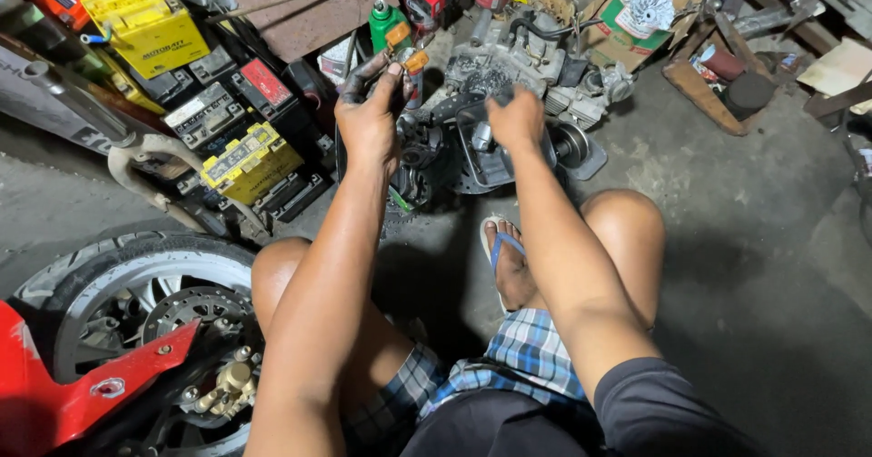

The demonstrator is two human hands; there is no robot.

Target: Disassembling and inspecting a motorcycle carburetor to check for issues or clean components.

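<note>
Sitting on the concrete floor point(727, 193) at the upper middle of the frame is a greasy engine assembly point(472, 144), a dark casing with a round metal pulley on its right side. The right hand point(515, 119) lies on top of it, fingers curled down over the casing's upper edge; whether that grip is fully closed cannot be told from behind. The left hand point(368, 116), just left of the casing, has its blackened fingers closed around a small part with an orange tip point(415, 60), held upright. A foot in a blue-strapped sandal point(505, 253) rests just below the engine, between the bare knees. Further out, yellow and black batteries point(250, 157) are stacked at upper left, a green bottle point(383, 23) stands at the top, and a motorcycle wheel point(145, 312) with red bodywork fills the lower left.
</note>
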